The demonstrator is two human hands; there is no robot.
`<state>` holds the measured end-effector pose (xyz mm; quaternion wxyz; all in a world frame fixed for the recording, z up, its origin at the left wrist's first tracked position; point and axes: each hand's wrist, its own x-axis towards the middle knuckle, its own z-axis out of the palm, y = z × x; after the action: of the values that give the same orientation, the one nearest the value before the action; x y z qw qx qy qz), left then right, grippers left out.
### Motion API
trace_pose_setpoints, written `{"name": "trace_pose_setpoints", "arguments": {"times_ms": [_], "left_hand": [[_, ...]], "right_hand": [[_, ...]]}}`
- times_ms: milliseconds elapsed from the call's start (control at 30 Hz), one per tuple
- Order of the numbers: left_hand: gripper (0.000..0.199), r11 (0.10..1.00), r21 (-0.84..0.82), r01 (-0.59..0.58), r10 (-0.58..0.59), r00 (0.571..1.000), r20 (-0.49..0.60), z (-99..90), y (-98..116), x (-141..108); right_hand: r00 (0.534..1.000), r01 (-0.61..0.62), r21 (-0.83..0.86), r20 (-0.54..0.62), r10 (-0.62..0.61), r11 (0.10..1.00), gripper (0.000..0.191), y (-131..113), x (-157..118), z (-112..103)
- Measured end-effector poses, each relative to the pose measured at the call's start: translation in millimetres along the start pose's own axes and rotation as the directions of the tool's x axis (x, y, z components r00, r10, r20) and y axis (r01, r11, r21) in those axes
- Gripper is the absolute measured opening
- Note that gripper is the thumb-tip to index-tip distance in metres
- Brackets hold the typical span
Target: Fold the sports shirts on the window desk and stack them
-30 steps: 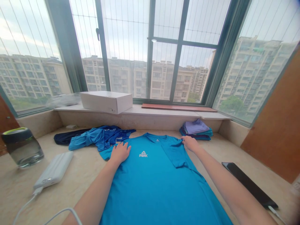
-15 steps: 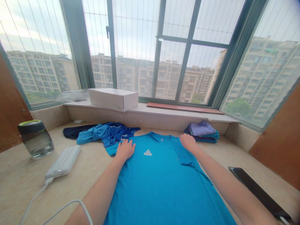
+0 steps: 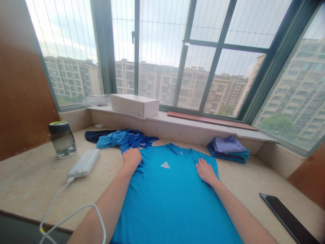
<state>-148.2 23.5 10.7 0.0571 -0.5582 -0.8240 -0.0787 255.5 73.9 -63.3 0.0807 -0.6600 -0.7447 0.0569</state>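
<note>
A blue T-shirt (image 3: 167, 196) with a white PEAK logo lies spread out on the stone-look ledge, its collar towards the window. At its left sleeve, my left hand (image 3: 132, 158) is closed, its fingers curled on the cloth. My right hand (image 3: 206, 170) rests flat on the right shoulder and sleeve with the fingers apart. Just beyond my left hand lies a loose heap of blue and dark clothes (image 3: 128, 138). A folded stack of clothes (image 3: 228, 148), lilac on top, sits past my right hand.
On the left stand a water bottle (image 3: 62, 139) and a white power bank (image 3: 84, 163) with a white cable (image 3: 56, 196) looping over my left forearm. A black tablet-like slab (image 3: 288, 217) lies at right. A white box (image 3: 134, 106) and a reddish board (image 3: 212, 121) rest on the sill.
My left hand has shifted from lying flat on the shirt to closing at its left sleeve. My right hand has let go of the sleeve edge and now lies flat. The view has turned left.
</note>
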Motion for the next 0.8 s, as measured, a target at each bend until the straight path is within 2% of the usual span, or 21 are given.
{"name": "trace_pose_setpoints", "arguments": {"times_ms": [167, 333, 500, 700, 800], "left_hand": [[0.033, 0.998, -0.004, 0.055, -0.055, 0.997, 0.045, 0.8, -13.3, 4.2], [0.037, 0.997, 0.013, 0.073, -0.074, 0.997, 0.025, -3.3, -18.1, 7.5], [0.036, 0.998, 0.026, 0.057, -0.057, 0.998, 0.008, -11.5, -19.3, 9.1], [0.039, 0.995, 0.067, 0.073, -0.077, 0.995, 0.059, -11.5, -19.6, -5.2], [0.041, 0.992, 0.092, 0.086, -0.09, 0.995, 0.041, -6.7, -17.4, -14.3]], "right_hand": [[0.999, 0.038, 0.014, -0.006, -0.038, 0.999, 0.061, 0.5, 3.3, -3.9], [0.99, 0.086, 0.019, 0.106, -0.088, 0.996, 0.069, -8.1, -4.1, -6.4], [0.991, 0.087, 0.026, 0.103, -0.089, 0.996, 0.069, -10.2, -8.4, -9.7], [0.989, 0.112, 0.046, 0.088, -0.116, 0.993, 0.067, -8.7, -11.1, -14.2], [0.99, 0.115, 0.051, 0.077, -0.118, 0.992, 0.066, -8.7, -13.1, -15.2]]}}
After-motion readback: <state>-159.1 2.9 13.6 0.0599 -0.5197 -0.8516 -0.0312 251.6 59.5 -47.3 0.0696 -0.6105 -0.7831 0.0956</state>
